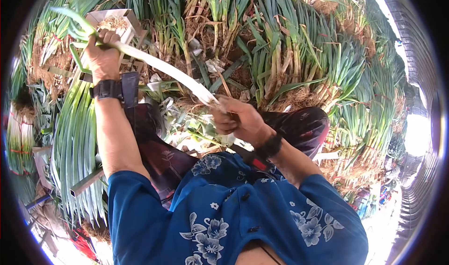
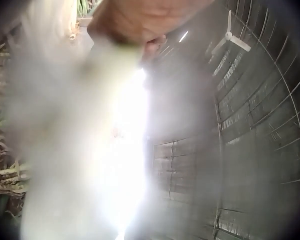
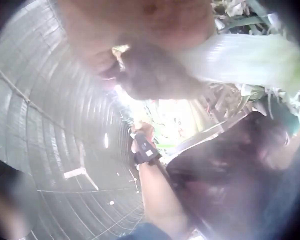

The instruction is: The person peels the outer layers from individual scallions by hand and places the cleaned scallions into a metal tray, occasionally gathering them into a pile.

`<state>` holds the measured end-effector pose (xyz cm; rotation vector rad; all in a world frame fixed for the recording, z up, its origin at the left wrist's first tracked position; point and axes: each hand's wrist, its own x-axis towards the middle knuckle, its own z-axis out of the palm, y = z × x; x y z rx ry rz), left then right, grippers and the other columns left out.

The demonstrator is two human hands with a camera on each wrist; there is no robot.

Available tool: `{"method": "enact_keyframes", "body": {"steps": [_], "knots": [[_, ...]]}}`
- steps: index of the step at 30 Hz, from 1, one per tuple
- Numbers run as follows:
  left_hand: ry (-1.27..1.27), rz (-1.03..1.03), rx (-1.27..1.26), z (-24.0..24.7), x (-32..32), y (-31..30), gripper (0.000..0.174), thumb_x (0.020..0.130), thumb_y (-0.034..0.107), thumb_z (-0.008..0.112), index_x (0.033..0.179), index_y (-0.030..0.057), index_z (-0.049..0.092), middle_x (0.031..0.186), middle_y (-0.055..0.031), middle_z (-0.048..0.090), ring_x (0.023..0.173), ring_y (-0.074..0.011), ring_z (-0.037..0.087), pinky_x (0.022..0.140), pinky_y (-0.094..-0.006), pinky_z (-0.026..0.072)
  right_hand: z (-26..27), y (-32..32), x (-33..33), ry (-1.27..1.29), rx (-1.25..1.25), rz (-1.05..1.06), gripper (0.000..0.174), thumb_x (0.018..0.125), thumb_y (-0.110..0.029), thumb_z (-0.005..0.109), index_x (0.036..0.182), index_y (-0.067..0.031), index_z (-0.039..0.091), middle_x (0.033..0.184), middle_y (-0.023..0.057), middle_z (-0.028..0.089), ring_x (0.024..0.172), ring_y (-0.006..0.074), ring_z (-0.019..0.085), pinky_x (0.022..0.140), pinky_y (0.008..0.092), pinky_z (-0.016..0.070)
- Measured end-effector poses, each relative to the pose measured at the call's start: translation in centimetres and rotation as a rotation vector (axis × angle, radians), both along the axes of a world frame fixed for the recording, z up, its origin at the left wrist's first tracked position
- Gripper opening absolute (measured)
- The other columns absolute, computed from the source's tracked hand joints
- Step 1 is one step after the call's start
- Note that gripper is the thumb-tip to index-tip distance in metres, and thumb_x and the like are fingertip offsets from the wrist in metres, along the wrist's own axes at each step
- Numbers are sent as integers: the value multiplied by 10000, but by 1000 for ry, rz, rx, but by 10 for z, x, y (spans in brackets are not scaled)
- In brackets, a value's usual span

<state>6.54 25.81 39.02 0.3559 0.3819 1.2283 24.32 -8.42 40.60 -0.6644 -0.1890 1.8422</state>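
Note:
A long green onion (image 1: 161, 66) slants across the middle of the head view, green leaves at upper left and white lower end toward me. My left hand (image 1: 104, 57) grips it where white turns to green. At the white end, the curled fingers of my right hand (image 1: 241, 120) hold the stalk, hiding its tip. In the right wrist view the white stalk (image 3: 245, 59) runs out beside the blurred right hand (image 3: 140, 65). A pale blur fills much of the left wrist view, below part of the left hand (image 2: 145, 20).
Bundles of green onions (image 1: 276, 45) stand thickly ahead and to the right. On the left, long green leaves (image 1: 75, 148) lie across a metal frame (image 1: 86, 183), near a box holding roots (image 1: 114, 22). Leaf scraps (image 1: 184, 120) cover the ground between my knees.

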Motion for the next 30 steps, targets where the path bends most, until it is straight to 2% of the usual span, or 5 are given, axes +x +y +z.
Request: {"method": "enact_keyframes", "body": {"steps": [10,14,22,26,30], "knots": [[32,26,-32,-2,-68,28,116,882,143,534,834,50,482,725,-42,450,635,-169,403,622,-319,350,-28,-103,132,-554,-341,-463,358,891,-188,555,1191,6,543,775,80,550,644,165,532,609,279,439],[162,-81,-15,14,-38,16,138,902,113,631,851,60,514,692,-23,453,622,-151,421,618,-308,368,-100,-41,158,-2161,-28,201,364,868,-253,567,1179,-68,616,933,146,638,892,302,621,816,371,477],[540,-18,-82,21,3,-6,252,908,219,677,831,52,504,513,72,337,468,-65,320,485,-232,284,-283,173,92,-942,-345,20,382,859,-241,641,1199,-69,608,1018,27,639,905,175,602,751,311,462],[564,-16,-124,20,15,-15,336,921,316,653,851,13,524,510,72,331,446,-63,297,462,-234,241,-443,225,67,-1446,-384,-80,445,832,-309,593,1119,31,611,1078,255,641,1002,402,611,847,467,485],[544,-89,-150,23,21,-22,336,967,350,581,863,34,536,510,77,297,439,-49,266,441,-216,240,-372,259,49,-1430,-612,70,458,808,-327,636,1060,54,605,874,236,663,771,371,643,695,476,498]]}}
